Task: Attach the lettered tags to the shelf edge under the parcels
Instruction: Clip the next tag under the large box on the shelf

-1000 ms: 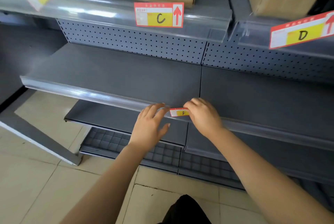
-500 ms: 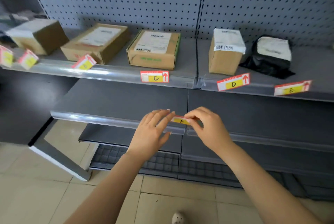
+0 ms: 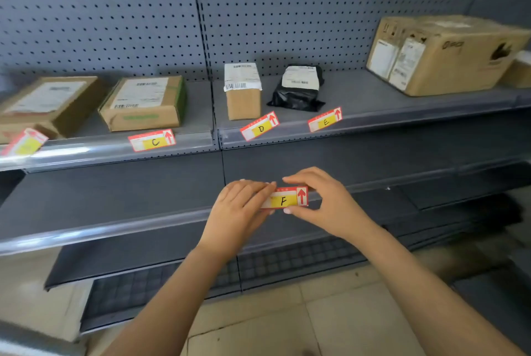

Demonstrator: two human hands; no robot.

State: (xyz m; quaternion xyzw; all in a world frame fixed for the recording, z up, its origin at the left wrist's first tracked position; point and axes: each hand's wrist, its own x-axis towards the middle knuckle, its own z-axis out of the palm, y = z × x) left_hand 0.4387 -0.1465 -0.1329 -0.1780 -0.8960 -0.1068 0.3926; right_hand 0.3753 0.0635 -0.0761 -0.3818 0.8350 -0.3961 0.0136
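Tag F (image 3: 284, 199) — yellow panel, red up-arrow — is pinched at its right end by the right hand (image 3: 324, 206), with the left hand (image 3: 238, 212) fingers closed over its left end, in front of the lower shelf rail (image 3: 115, 229). Likely risk: uneven pressing seats it aslant like tags D (image 3: 260, 126) and E (image 3: 324, 120), or it lands under no parcel. Tag C (image 3: 152, 140) sits straighter on the upper shelf edge (image 3: 402, 120).

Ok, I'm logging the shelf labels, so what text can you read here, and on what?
"F": F tag, pinched between left hand and right hand.
"C": C tag on the upper shelf edge.
"D": D tag, same edge, tilted.
"E": E tag, same edge, tilted.
The leftmost tag: letter too blurred.
The parcel labels and the big box print: too blurred to read.
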